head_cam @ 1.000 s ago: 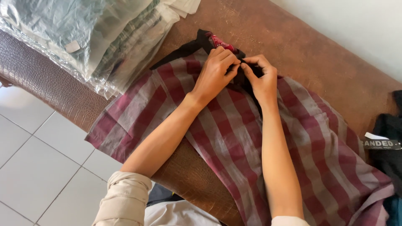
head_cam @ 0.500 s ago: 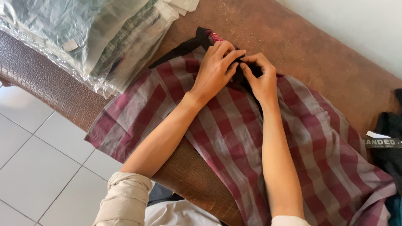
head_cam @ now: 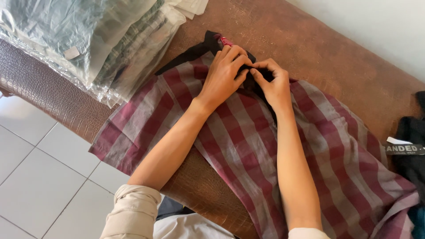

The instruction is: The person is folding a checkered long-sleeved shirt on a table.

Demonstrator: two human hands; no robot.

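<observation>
While pinching black collar placket (head_cam: 253,84) of maroon-grey checked cotton shirt (head_cam: 248,146), left hand (head_cam: 223,77), right hand (head_cam: 274,84) at twelve o'clock: buttoning underway; needs steady thumb pressure.

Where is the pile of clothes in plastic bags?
In the head view, the bagged clothes sit top left on the brown table, left of the checked shirt.

Bagged clothes stack (head_cam: 88,40) blocks bench (head_cam: 318,48) left end; black garment (head_cam: 411,150) crowds right edge; bare strip beyond shirt (head_cam: 248,141) open

bright daylight | soft shadows under arms | sharp focus — glare on plastic bags (head_cam: 88,40)
</observation>
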